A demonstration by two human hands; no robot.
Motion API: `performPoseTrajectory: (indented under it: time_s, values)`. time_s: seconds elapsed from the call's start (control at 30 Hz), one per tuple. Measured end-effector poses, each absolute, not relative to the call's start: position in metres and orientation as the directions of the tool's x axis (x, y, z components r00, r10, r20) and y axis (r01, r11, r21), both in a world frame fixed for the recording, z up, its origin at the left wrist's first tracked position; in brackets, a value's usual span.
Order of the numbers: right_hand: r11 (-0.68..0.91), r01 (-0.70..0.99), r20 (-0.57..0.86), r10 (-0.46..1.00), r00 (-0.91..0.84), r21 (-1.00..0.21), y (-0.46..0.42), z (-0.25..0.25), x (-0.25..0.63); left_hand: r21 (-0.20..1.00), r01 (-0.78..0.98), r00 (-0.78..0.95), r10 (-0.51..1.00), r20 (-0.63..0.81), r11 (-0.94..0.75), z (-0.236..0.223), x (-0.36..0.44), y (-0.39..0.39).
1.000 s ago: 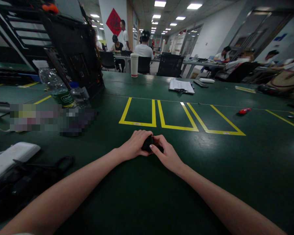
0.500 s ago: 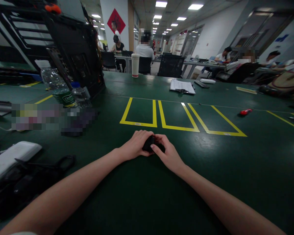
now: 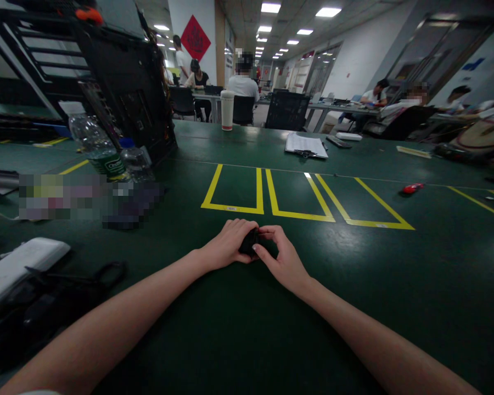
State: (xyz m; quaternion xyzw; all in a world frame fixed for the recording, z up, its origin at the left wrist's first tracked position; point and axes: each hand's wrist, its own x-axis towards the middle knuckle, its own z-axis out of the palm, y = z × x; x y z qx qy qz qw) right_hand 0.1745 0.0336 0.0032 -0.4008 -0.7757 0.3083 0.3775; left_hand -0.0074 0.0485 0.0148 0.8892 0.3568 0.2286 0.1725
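Note:
A small black object (image 3: 249,241) sits low over the green table (image 3: 247,323), in front of the yellow tape outlines; its kind cannot be made out. My left hand (image 3: 233,241) is wrapped round it from the left, fingers over the top and thumb at the near side. From the right, my right hand (image 3: 282,255) grips the same object's right end between thumb and fingertips. Much of the object is hidden behind the fingers.
Yellow tape (image 3: 233,208) marks three outlines on the table. Behind stand a white cup (image 3: 227,112) and a clipboard (image 3: 306,145). Plastic bottles (image 3: 94,140), a power strip (image 3: 28,269) and black cables (image 3: 53,307) lie left. A red object (image 3: 412,188) lies right.
My hands stay nearly in place around the black object; the right fingers have shifted very slightly. In the background, a standing person has moved left.

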Motion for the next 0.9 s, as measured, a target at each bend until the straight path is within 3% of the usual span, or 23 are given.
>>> performPoseTrajectory:
  time_s: [0.23,0.47,0.6,0.77,0.9]
  values:
    - [0.434,0.406,0.236,0.860,-0.453,-0.804,0.0320,0.0026,0.1739,0.476,0.571,0.627,0.729,0.274,-0.669,0.0134,-0.0065,0.0487]
    - [0.553,0.452,0.365,0.821,-0.440,-0.700,0.0291,0.0054,0.1736,0.478,0.558,0.640,0.718,0.273,-0.679,0.0153,-0.0083,0.0484]
    - [0.507,0.399,0.345,0.844,-0.411,-0.764,0.0307,0.0047,0.1734,0.479,0.563,0.637,0.723,0.268,-0.673,0.0159,-0.0075,0.0482]
    - [0.373,0.367,0.200,0.880,-0.431,-0.852,0.0320,0.0068,0.1744,0.497,0.564,0.635,0.731,0.249,-0.660,0.0168,-0.0069,0.0476]
    - [0.382,0.329,0.198,0.857,-0.476,-0.864,0.0319,0.0074,0.1757,0.507,0.566,0.632,0.737,0.239,-0.650,0.0178,-0.0071,0.0476]
